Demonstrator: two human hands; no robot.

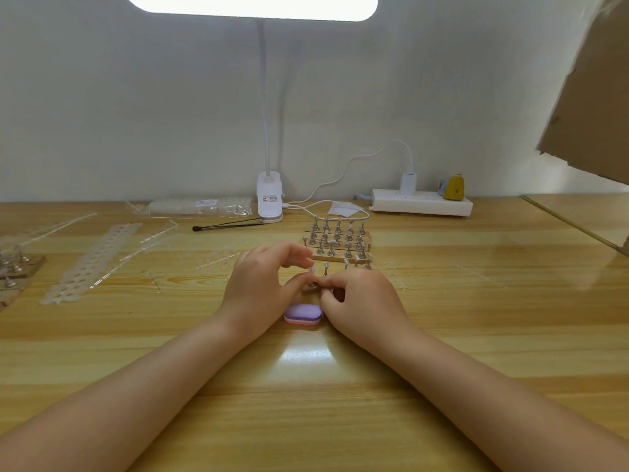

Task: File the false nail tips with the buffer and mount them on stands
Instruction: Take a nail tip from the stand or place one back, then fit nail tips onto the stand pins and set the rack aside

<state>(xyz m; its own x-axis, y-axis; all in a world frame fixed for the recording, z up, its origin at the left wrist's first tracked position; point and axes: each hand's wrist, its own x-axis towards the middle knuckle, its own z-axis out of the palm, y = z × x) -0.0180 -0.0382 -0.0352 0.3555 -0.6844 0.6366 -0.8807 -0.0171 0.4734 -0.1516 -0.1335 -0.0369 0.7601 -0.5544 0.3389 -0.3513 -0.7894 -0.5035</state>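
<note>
A lilac and pink buffer block (303, 314) lies flat on the wooden table (476, 335), between my two wrists. Just beyond it my left hand (262, 287) and my right hand (357, 298) meet at the fingertips over a small metal stand (312, 284). My left fingers pinch a clear false nail tip (311, 269) right above that stand. My right thumb and forefinger grip the stand. Behind the hands, several metal stands sit in rows on wooden strips (340, 238).
A clip lamp (269, 199) stands at the back, with a black stick (228, 226) in front of it. A power strip (422, 205) is at back right. Clear empty nail strips (92, 264) lie at left, more stands (13, 267) at the far left edge.
</note>
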